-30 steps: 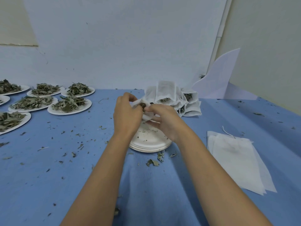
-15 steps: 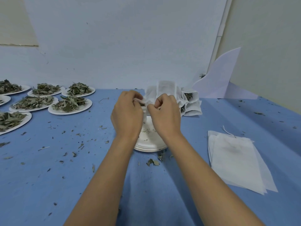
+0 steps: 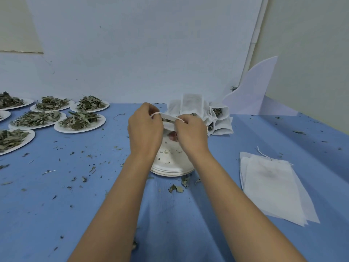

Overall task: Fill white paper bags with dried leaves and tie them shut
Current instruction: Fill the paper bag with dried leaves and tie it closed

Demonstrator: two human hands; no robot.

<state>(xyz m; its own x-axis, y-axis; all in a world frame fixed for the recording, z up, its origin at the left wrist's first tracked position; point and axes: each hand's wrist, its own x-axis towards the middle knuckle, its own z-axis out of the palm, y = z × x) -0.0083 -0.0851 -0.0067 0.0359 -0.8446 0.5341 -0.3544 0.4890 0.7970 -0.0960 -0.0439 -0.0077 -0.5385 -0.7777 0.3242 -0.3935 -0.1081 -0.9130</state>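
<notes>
White paper bag (image 3: 168, 117) hangs at the centre of the frame, stretched between two hands. The left hand (image 3: 145, 129) has its fingers curled and pinches the bag's left end. The right hand (image 3: 190, 133) is curled the same way and pinches the right end. Both hands show their backs to the camera, and the two bare forearms rise from the bottom edge.

Directly below the hands is one stack of empty plates (image 3: 171, 165) holding a few crumbs; the number of plates in it cannot be told. Just behind, right of centre, lies a heap of filled bags (image 3: 196, 108), too bunched to count. At the right of the frame is one pile of flat empty bags (image 3: 270, 188). Seven plates of dried leaves (image 3: 79, 121) fill the left side, some cut by the edge. Leaf scraps dot the blue tabletop (image 3: 56, 214).
</notes>
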